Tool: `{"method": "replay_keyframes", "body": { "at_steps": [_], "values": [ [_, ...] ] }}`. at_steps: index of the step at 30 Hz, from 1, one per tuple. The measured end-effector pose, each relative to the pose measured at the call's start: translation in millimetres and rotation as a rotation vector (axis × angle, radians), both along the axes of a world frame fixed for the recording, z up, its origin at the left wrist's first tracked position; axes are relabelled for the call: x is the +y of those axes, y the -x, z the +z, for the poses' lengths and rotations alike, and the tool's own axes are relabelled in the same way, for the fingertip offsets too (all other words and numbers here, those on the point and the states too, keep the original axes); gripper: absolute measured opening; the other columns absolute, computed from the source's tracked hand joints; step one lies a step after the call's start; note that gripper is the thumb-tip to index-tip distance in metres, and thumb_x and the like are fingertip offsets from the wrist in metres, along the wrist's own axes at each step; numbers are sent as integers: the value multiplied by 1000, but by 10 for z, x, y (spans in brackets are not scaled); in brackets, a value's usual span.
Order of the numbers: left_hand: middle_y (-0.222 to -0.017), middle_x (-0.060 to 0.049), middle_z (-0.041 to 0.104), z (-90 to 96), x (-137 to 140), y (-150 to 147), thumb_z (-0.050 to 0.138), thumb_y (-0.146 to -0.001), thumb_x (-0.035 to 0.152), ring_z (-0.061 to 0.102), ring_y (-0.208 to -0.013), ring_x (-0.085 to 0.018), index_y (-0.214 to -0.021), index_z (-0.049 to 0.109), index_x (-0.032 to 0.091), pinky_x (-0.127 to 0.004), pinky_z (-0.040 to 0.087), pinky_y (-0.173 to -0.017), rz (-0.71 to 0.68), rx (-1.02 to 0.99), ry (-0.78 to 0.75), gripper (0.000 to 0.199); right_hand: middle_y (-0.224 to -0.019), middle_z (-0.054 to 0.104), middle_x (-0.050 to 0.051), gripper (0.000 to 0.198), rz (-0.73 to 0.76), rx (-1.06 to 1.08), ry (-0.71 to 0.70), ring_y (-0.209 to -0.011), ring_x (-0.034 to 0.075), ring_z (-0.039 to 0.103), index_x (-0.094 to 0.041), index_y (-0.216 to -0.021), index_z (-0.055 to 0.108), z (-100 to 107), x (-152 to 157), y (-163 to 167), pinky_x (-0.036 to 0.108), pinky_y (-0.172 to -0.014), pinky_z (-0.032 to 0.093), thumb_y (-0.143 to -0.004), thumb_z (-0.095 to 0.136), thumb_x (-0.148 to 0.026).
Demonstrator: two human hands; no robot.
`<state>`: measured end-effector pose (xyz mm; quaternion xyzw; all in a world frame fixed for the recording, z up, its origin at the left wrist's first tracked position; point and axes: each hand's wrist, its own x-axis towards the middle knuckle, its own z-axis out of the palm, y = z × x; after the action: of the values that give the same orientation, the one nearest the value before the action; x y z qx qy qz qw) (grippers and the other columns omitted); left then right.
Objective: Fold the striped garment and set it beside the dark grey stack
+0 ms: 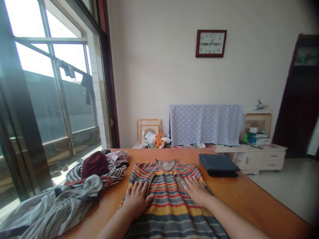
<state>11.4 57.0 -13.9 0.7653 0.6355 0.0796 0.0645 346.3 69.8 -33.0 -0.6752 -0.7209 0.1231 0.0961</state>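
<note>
A striped knit shirt [166,199] in red, yellow, grey and dark blue lies spread on the wooden table [184,152], its round neckline at the far side. Both sleeves are turned inward over its front, the cuffs facing the middle. My left hand [136,199] rests with fingers spread on the left sleeve and side of the shirt. On the right sleeve, beside its cuff, my right hand [198,192] lies flat, fingers outstretched. The shirt's lower end runs out of view at the bottom.
At the left lies a heap of loose clothes, with a maroon garment [94,164] and a grey one [67,202]. Folded dark clothes [218,164] sit at the table's right side. Behind stand a white cabinet [269,157] and something under a dotted blue cloth [206,124].
</note>
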Motion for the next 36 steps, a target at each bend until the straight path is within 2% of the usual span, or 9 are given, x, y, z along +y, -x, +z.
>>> {"method": "replay_keyframes", "body": {
  "at_steps": [3,6,11,15,17,20,24,30,36],
  "values": [
    [-162,-6,23,161,-173,27,24,-84,81,11,-150,-36,-153,32,29,-62,10,-117,14,-14,5,86,-163,20,8,75,16,83,-9,-150,28,13,-20,-155,25,175,-148,-26,46,-121,13,-95,23,-64],
    [-162,-4,22,252,-488,73,21,-85,80,7,-151,-33,-153,30,32,-61,10,-118,9,-16,-7,84,-163,18,6,78,63,144,-31,-151,27,11,-20,-155,25,217,-459,-34,44,-122,14,-93,25,-68],
    [-162,-1,22,137,-1021,137,23,-85,81,8,-151,-31,-152,32,34,-58,7,-120,-2,10,1,83,-163,15,3,80,112,131,-7,-151,28,7,-26,-155,26,3,-1071,20,47,-122,9,-90,30,-73],
    [-162,-3,23,85,-1196,152,30,-85,79,12,-151,-32,-150,38,32,-60,9,-120,-11,-10,2,80,-163,15,4,78,130,151,-8,-151,29,7,-24,-154,31,-11,-1312,14,47,-122,8,-90,37,-69],
    [-161,-5,25,109,-1263,177,35,-86,75,13,-150,-32,-150,40,30,-59,11,-120,-4,-39,-33,78,-162,20,5,77,121,248,-27,-150,28,13,-23,-153,33,87,-1380,-49,44,-122,15,-90,42,-66],
    [-160,-6,30,120,-1451,260,39,-88,70,18,-150,-31,-149,40,26,-54,19,-120,7,-121,-105,75,-152,44,9,68,62,431,-131,-141,26,38,-21,-146,46,233,-1534,-196,42,-117,30,-91,43,-60],
    [-151,-7,45,29,-1843,392,39,-91,63,36,-143,-27,-146,43,25,-47,33,-115,1,-231,-174,67,-129,65,11,56,-40,562,-223,-117,27,61,-19,-132,59,226,-1907,-343,40,-100,48,-92,42,-55],
    [-146,-7,52,-16,-2224,406,48,-90,56,43,-137,-29,-135,58,26,-50,31,-117,-22,-191,-166,55,-126,67,7,40,54,422,-257,-119,27,59,-25,-114,71,100,-2361,-316,40,-105,43,-88,50,-47],
    [-142,-7,56,-38,-2361,451,44,-93,52,48,-134,-27,-130,61,25,-46,36,-114,-41,-198,-230,49,-109,73,8,40,-53,496,-367,-100,27,66,-25,-108,71,234,-2530,-303,36,-88,51,-90,44,-49]
  ]
}}
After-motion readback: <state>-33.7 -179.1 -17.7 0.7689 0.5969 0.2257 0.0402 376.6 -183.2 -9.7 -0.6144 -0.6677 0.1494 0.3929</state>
